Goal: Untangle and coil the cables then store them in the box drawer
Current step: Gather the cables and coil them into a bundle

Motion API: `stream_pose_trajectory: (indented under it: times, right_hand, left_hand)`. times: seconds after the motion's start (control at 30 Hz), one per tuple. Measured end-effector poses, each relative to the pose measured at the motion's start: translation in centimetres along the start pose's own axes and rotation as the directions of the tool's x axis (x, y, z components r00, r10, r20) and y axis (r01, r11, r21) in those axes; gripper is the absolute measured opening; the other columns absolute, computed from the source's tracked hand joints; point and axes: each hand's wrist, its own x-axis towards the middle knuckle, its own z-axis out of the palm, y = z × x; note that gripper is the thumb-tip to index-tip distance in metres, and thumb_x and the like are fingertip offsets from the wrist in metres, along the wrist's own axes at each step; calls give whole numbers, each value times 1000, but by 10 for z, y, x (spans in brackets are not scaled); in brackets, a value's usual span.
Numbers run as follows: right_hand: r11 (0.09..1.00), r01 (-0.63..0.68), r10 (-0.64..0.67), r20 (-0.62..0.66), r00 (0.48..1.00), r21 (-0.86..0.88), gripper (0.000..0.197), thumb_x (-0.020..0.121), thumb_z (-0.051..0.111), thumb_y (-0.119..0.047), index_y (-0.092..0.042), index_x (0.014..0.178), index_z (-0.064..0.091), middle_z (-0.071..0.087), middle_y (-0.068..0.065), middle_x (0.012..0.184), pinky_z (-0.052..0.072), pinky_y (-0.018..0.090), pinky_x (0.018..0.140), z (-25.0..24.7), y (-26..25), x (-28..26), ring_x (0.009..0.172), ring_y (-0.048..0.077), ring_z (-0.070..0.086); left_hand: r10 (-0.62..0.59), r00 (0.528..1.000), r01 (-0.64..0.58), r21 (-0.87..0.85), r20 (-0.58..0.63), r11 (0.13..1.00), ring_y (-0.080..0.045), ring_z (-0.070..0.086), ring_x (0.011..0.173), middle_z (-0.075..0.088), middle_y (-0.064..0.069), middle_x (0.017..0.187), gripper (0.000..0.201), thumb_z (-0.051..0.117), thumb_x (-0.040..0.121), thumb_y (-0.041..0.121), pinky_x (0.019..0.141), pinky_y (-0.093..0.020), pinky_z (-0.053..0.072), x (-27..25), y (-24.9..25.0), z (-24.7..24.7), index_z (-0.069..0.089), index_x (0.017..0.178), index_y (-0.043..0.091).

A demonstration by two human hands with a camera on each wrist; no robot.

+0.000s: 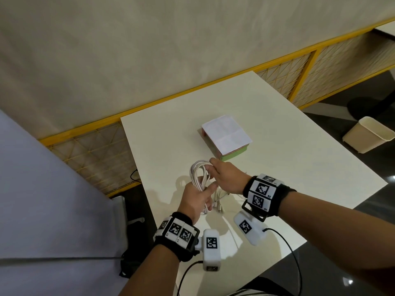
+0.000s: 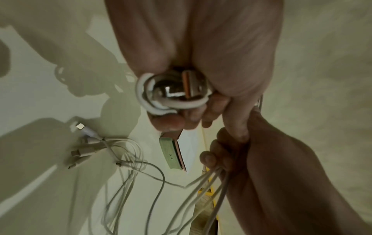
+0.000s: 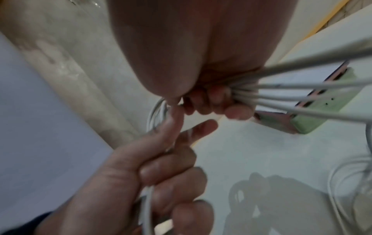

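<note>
A white cable coil hangs in long loops above the white table. My left hand grips the coil's lower end, its fingers curled round the bundle. My right hand holds the loops' upper end, with several strands fanning out from its curled fingers. Just beyond the hands sits the box, white on top with a green drawer front that looks closed. More white cables with their plugs lie tangled on the table under my hands.
A yellow-framed mesh partition runs behind the table. On the dark floor to the right stands a beige bin. To the left is a pale surface, across a gap from the table. Black leads trail from my wrist cameras.
</note>
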Motion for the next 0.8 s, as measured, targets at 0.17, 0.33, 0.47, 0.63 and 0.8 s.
stream_pose_trajectory:
  times: [0.17,0.33,0.47,0.63,0.8]
  right_hand:
    - [999,-27,30,-93,995,29,33,101,30,-24,-14,71,37,49,13,81,27,29,63,10,-15,-2,74,26,44]
    - [991,-131,136,-200,970,37,39,96,29,-34,-16,67,48,54,8,93,39,43,86,20,-16,8,94,27,46]
    - [966,-136,148,-37,988,222,34,100,29,-31,-13,78,48,54,5,81,41,36,80,16,-21,7,83,26,50]
    - [973,-165,157,63,986,163,39,97,24,-35,-11,106,53,61,12,113,36,51,102,13,-20,8,109,31,55]
    - [943,-157,129,112,985,294,40,98,25,-21,-2,118,53,57,19,123,39,42,104,4,-22,3,116,32,51]
  left_hand:
    - [-23,1000,25,91,-21,996,-21,37,37,46,-9,42,13,60,62,-7,45,-24,29,1,3,1,57,66,5]
    - [-17,998,22,81,-52,997,-17,37,35,46,-10,44,13,56,70,-17,40,-18,30,1,6,1,59,71,-4]
    - [-66,993,76,101,-96,992,-12,39,34,51,-4,41,16,61,69,-13,42,-18,32,4,6,0,59,61,1]
    - [-90,992,103,143,-94,984,-6,44,38,58,3,50,17,69,77,3,41,-16,37,8,7,-3,64,65,14]
    - [-65,998,67,258,-19,964,-11,51,61,65,-1,73,11,67,85,23,55,-22,41,7,7,-3,69,84,12]
